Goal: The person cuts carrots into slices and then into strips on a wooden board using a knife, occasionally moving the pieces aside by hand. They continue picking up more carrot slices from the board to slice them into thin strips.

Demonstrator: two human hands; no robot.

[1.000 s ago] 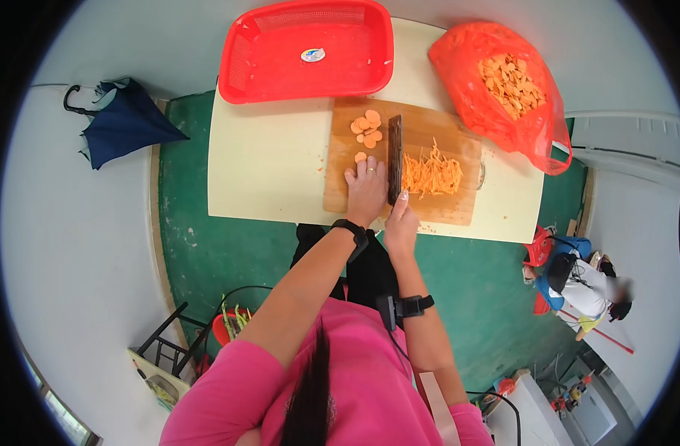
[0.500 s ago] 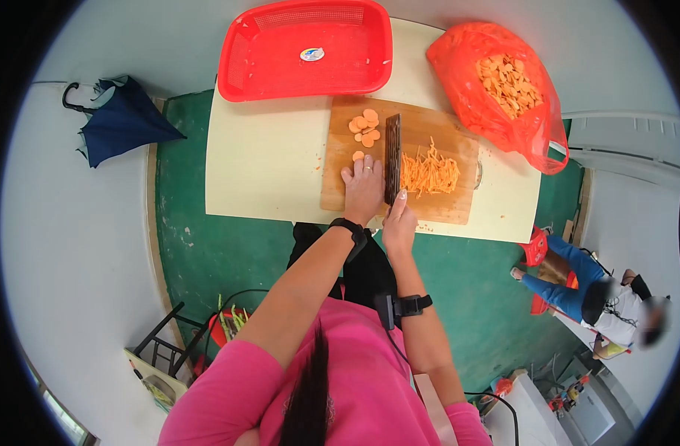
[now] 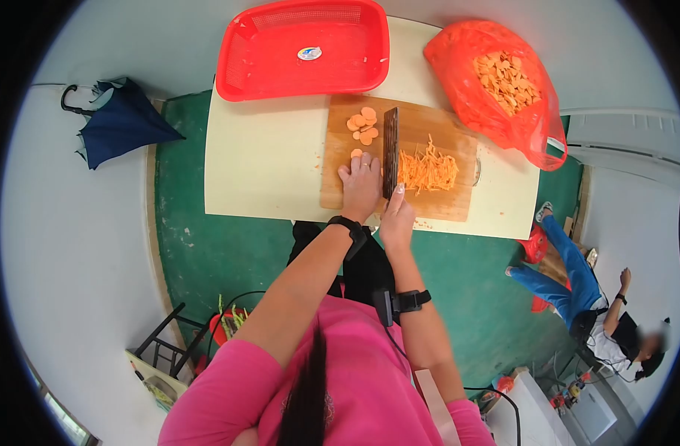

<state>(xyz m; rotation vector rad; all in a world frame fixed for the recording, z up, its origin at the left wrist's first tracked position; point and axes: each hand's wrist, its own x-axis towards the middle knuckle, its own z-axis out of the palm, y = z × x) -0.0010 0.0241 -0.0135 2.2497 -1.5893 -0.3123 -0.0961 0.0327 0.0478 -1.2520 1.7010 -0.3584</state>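
Note:
My right hand [image 3: 396, 220] is wrapped around the handle of a cleaver [image 3: 390, 152], whose dark blade stands on edge on a wooden cutting board [image 3: 448, 208]. Left of the blade, my left hand [image 3: 361, 186] presses down on the board with bent fingers; whatever lies under them is hidden. One orange carrot slice [image 3: 356, 153] shows at its fingertips. Farther up the board is a small group of round carrot slices [image 3: 364, 125]. A pile of thin carrot shreds [image 3: 429, 168] lies just right of the blade.
A red plastic basket [image 3: 280, 93] stands at the table's back left. At the back right sits a red plastic bag [image 3: 459, 67] holding many carrot slices [image 3: 507, 80]. The pale table [image 3: 258, 163] stands on a green floor. Another person [image 3: 578, 290] is at the right; a blue umbrella [image 3: 128, 126] is at the left.
Both hands and the cleaver keep nearly the same place on the board, with only a slight shift of the view. The other person at the right has changed posture, with legs and an arm moved.

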